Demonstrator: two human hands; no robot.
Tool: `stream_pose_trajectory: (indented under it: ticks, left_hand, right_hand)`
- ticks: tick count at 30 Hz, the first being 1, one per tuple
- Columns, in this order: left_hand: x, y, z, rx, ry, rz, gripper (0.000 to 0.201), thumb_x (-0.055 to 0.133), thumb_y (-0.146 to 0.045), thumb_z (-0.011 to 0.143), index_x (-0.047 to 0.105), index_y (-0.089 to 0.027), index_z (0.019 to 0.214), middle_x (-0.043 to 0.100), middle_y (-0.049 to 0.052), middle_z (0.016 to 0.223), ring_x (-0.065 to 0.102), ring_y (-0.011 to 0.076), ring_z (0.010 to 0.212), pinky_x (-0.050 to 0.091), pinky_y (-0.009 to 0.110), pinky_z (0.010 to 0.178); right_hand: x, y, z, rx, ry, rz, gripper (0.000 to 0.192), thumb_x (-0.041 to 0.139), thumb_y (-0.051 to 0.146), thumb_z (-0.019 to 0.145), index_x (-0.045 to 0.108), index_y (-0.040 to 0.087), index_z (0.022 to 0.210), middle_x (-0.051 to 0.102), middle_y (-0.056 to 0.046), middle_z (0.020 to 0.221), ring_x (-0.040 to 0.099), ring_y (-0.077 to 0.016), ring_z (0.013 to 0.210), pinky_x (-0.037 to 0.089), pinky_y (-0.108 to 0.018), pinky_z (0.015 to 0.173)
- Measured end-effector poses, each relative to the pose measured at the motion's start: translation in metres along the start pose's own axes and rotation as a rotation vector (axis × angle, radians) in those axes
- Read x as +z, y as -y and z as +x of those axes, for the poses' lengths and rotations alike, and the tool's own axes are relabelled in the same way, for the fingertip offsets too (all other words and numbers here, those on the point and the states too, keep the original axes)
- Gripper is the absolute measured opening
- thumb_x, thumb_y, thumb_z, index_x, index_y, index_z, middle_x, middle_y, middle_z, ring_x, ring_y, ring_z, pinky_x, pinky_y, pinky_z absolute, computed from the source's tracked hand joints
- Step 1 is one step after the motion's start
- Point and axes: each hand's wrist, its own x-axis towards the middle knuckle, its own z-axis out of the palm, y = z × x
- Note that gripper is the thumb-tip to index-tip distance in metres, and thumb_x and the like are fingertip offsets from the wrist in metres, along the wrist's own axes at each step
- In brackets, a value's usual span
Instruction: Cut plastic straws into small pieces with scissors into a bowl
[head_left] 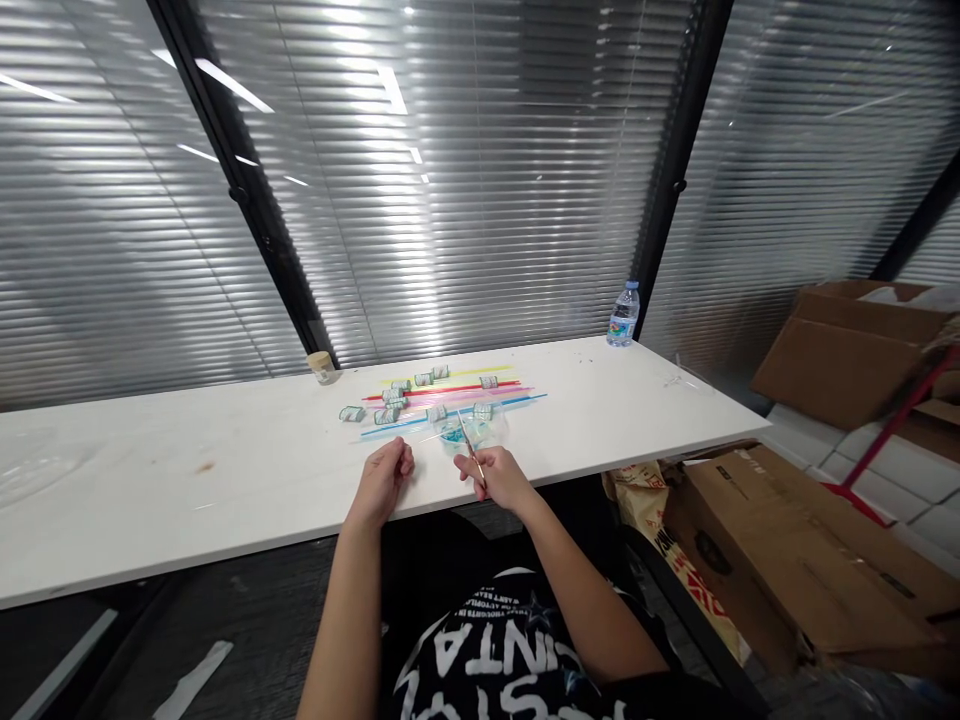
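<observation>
My left hand (387, 474) is closed near the front edge of the white table, its fingers pinched on a thin pale strand (429, 437) that points right. My right hand (498, 476) is wrapped round slim scissors (471, 448), with the blades pointing away from me. Just beyond the blades stands a small clear tub (453, 434) holding small blue pieces. Behind both hands lie long thin sticks: blue (525, 401), red (507, 385) and yellow (495, 370), with pink ones among them. Several small white-and-green wrapped rolls (386, 416) are scattered over the sticks.
On the white table (247, 455), a water bottle (624, 315) stands at the back right and a small beige-lidded cup (321, 366) at the back left. Clear plastic (37, 465) lies far left. Cardboard boxes (817, 540) fill the floor to the right; blinds hang behind the table.
</observation>
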Motion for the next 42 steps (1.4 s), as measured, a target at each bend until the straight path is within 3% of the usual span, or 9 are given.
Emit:
stream_pose_trajectory:
  ticks: [15,42]
  left_hand:
    - [0.0015,0.0002,0.0004,0.008,-0.003,0.008,0.052,0.063,-0.064,0.074,0.050,-0.017,0.054,0.039,-0.003,0.051,0.036,0.0093,0.050,0.028,0.023,0.048]
    - [-0.0008,0.0030,0.0007,-0.017,0.019,-0.019,0.047,0.065,-0.057,0.075,0.050,-0.016,0.057,0.039,-0.004,0.052,0.034,0.0080,0.052,0.025,0.022,0.049]
  right_hand:
    - [-0.0007,0.0006,-0.0011,0.004,0.000,0.010,0.050,0.059,0.063,0.080,0.063,0.016,0.065,0.050,0.002,0.040,0.044,-0.0114,0.042,0.036,-0.024,0.050]
    - [-0.0015,0.0000,-0.0014,-0.001,-0.003,0.045,0.051,0.059,0.065,0.079,0.061,0.016,0.063,0.049,0.003,0.039,0.041,-0.0094,0.040,0.034,-0.022,0.048]
